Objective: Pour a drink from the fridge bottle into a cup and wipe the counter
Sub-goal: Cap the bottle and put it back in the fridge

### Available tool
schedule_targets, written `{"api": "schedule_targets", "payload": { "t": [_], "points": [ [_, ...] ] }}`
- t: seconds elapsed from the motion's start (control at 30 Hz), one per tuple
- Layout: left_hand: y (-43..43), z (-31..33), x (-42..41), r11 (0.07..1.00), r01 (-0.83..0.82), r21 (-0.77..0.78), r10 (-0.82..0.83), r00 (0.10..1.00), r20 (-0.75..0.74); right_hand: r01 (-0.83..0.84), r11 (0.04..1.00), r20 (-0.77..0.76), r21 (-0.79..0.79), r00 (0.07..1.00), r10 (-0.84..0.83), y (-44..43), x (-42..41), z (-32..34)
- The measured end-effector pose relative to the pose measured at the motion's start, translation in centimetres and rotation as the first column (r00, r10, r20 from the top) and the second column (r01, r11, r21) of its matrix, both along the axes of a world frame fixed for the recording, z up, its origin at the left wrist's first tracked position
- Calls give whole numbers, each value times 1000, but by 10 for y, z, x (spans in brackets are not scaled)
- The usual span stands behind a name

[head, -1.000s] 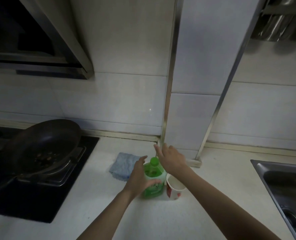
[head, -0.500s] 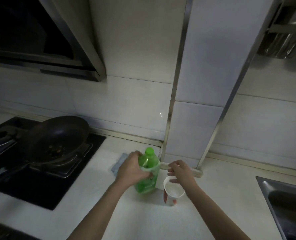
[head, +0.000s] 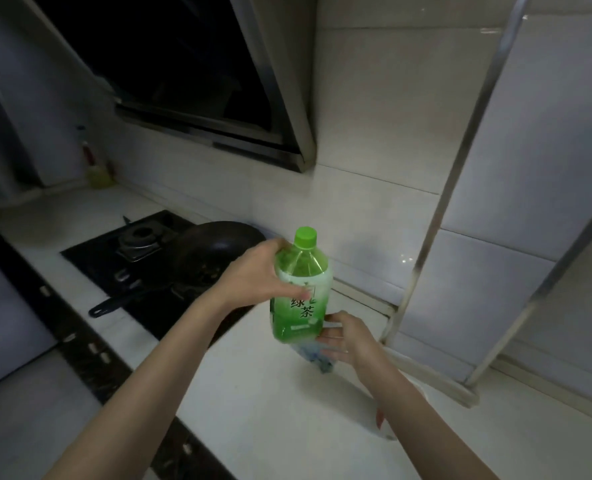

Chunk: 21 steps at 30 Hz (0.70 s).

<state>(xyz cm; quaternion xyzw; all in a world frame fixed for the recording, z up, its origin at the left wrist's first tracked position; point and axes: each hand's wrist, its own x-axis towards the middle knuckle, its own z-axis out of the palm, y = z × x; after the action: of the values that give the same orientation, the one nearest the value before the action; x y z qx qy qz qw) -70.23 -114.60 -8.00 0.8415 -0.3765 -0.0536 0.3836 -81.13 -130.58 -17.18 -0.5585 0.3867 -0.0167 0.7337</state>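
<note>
A green tea bottle (head: pixel 301 292) with its green cap (head: pixel 305 237) on is held upright above the white counter (head: pixel 270 403). My left hand (head: pixel 253 277) grips its shoulder from the left. My right hand (head: pixel 344 337) cups the bottle's base, thumb on the lower side and fingers underneath. Below that hand a blue cloth (head: pixel 317 360) lies on the counter by the wall. The white cup (head: pixel 386 429) with a red mark stands further right, mostly hidden behind my right forearm.
A black pan (head: pixel 218 247) sits on the black gas hob (head: pixel 142 244) to the left, its handle pointing toward the counter's front edge. A range hood (head: pixel 190 91) hangs above. A metal-edged tiled column (head: pixel 422 268) juts out right of the bottle. A yellowish bottle (head: pixel 97 172) stands far left.
The bottle has come up off the counter in my left hand. My right hand left the cup and went to the bottle's base. The view swung left.
</note>
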Motion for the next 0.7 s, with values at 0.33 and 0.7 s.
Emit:
{"api": "schedule_targets", "payload": {
  "t": [0.33, 0.7],
  "points": [
    [108, 17, 30, 984, -177, 39, 175, 984, 41, -239, 971, 71, -2, 969, 239, 90, 62, 9],
    [282, 20, 102, 911, -411, -30, 412, 904, 114, -448, 891, 94, -66, 887, 453, 251, 180, 16]
  ]
}}
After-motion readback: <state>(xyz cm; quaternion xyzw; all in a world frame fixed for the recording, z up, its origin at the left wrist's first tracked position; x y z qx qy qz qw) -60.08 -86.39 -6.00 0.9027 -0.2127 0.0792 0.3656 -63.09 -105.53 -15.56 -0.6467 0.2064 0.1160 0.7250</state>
